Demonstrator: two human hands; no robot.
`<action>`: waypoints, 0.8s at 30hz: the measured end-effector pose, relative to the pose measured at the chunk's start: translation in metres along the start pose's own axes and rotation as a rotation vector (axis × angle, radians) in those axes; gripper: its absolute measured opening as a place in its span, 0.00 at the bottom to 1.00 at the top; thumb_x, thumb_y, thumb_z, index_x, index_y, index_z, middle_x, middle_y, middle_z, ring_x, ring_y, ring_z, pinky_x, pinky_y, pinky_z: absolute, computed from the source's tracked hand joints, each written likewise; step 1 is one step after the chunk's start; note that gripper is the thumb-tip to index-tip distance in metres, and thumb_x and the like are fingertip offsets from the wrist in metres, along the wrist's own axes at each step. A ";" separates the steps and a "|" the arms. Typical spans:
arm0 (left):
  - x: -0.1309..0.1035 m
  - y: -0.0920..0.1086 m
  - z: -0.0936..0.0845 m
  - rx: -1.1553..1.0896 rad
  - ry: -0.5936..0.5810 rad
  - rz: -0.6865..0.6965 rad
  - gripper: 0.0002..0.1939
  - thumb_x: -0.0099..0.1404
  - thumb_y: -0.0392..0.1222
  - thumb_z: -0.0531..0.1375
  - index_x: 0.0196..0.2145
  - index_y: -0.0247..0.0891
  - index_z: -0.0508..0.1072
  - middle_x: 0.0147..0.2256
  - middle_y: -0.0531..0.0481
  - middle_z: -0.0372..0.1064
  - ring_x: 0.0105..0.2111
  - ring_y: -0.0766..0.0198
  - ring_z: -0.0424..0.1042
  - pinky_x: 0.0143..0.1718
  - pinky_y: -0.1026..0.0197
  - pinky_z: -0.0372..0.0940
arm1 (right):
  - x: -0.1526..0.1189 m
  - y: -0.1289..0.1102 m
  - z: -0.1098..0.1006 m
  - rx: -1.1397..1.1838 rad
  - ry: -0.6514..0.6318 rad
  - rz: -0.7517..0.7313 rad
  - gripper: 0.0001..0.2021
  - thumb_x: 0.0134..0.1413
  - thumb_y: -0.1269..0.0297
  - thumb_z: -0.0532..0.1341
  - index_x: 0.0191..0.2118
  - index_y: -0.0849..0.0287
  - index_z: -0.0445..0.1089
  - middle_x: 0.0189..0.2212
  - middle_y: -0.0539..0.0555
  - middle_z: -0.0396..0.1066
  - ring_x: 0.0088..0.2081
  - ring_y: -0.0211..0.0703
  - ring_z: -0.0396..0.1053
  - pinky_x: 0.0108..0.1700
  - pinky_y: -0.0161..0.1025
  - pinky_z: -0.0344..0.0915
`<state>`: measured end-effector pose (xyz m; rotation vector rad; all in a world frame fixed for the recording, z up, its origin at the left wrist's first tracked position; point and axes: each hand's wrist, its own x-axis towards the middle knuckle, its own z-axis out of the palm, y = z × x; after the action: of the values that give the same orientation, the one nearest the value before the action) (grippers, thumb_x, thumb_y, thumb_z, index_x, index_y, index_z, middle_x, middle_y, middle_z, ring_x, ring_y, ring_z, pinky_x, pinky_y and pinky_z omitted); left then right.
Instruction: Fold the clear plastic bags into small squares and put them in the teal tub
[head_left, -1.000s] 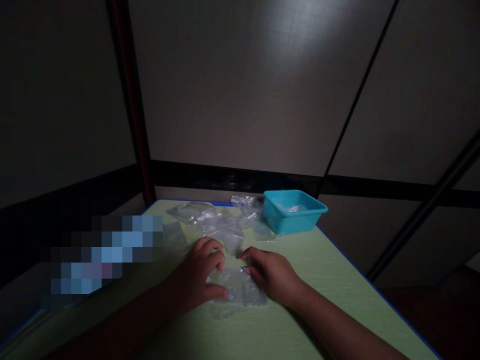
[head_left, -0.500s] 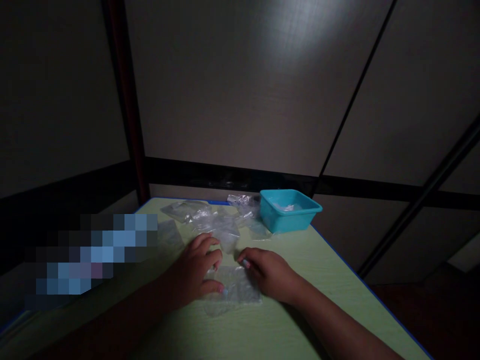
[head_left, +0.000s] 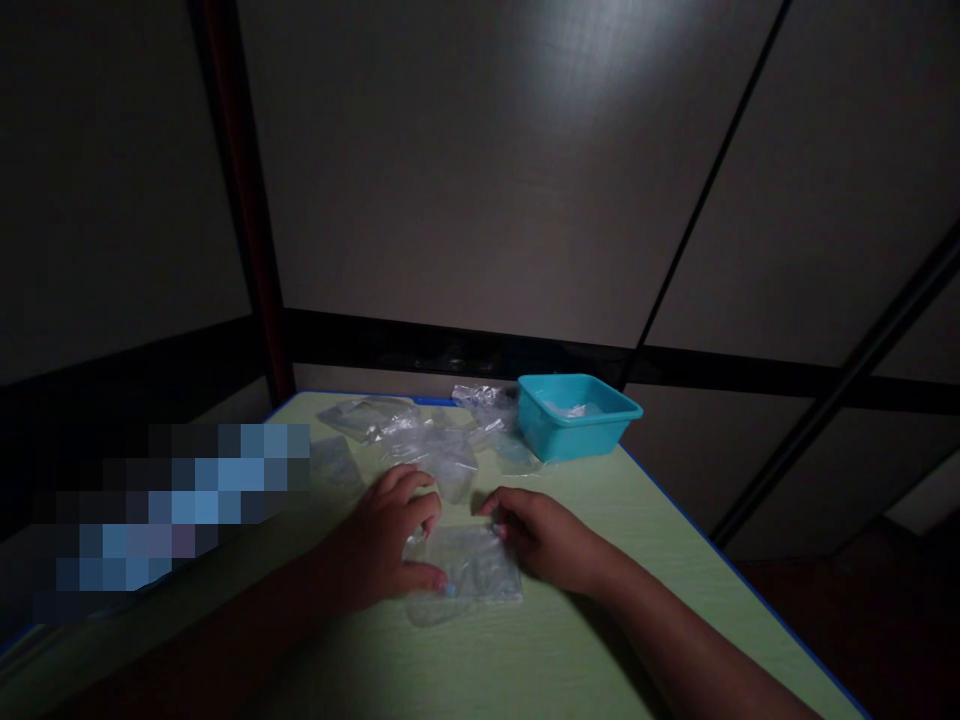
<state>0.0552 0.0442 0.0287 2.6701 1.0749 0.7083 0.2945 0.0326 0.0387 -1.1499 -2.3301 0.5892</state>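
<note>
A clear plastic bag (head_left: 476,565) lies flattened on the pale green table (head_left: 420,665) between my two hands. My left hand (head_left: 397,545) is on its left side with the fingers curved and spread apart. The left thumb rests on the bag's surface, a pale bluish nail at its tip. At the bag's upper right corner is my right hand (head_left: 536,535), its index finger reaching left and its other fingers curled. The right thumb seems to pinch the bag's edge; the hand itself partly hides the contact.
More crumpled clear plastic bags (head_left: 439,455) are spread across the far part of the table. A turquoise plastic basket (head_left: 577,440) with clear plastic inside stands at the far right edge. Panelled wall (head_left: 465,220) rises behind the table. A blurred-out patch (head_left: 217,490) covers the left side.
My right thumb and fingers have shifted slightly along the bag's upper right corner, and its index finger is a little straighter. My left hand has barely moved. The whole view has shifted slightly.
</note>
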 end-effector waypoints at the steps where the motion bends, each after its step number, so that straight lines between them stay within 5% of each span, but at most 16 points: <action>1: 0.000 0.000 0.000 0.000 -0.002 -0.001 0.21 0.43 0.53 0.67 0.30 0.40 0.65 0.47 0.47 0.59 0.51 0.50 0.51 0.49 0.51 0.53 | 0.000 0.000 0.000 -0.004 0.002 0.004 0.15 0.48 0.77 0.53 0.42 0.57 0.66 0.36 0.52 0.69 0.37 0.39 0.66 0.39 0.33 0.59; 7: 0.001 -0.001 0.000 0.015 -0.007 -0.006 0.22 0.43 0.55 0.67 0.29 0.40 0.65 0.47 0.47 0.59 0.51 0.50 0.51 0.50 0.52 0.53 | -0.006 -0.015 -0.008 -0.125 0.063 -0.028 0.13 0.46 0.76 0.57 0.39 0.57 0.67 0.38 0.54 0.65 0.37 0.39 0.64 0.38 0.33 0.58; 14: 0.001 -0.002 0.002 0.008 -0.004 -0.004 0.22 0.42 0.55 0.67 0.30 0.41 0.65 0.47 0.48 0.60 0.51 0.50 0.51 0.50 0.52 0.53 | -0.015 -0.017 -0.020 -0.117 -0.123 -0.063 0.05 0.43 0.73 0.64 0.29 0.57 0.71 0.30 0.51 0.66 0.38 0.41 0.63 0.38 0.33 0.57; 19: 0.001 -0.004 0.006 0.028 0.029 -0.013 0.23 0.41 0.57 0.67 0.28 0.41 0.65 0.46 0.47 0.60 0.51 0.49 0.52 0.50 0.51 0.53 | -0.016 -0.003 -0.027 -0.134 -0.085 0.027 0.07 0.40 0.68 0.67 0.30 0.57 0.72 0.31 0.52 0.65 0.37 0.42 0.63 0.38 0.34 0.58; 24: 0.000 -0.005 0.006 0.035 0.027 0.003 0.23 0.42 0.59 0.66 0.29 0.41 0.65 0.46 0.47 0.60 0.51 0.49 0.52 0.49 0.51 0.53 | -0.014 -0.009 -0.029 -0.127 0.002 -0.053 0.04 0.45 0.70 0.64 0.31 0.57 0.72 0.31 0.52 0.65 0.38 0.41 0.62 0.39 0.35 0.58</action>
<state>0.0551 0.0481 0.0218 2.6990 1.1003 0.7351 0.3132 0.0206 0.0637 -1.1398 -2.4178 0.4259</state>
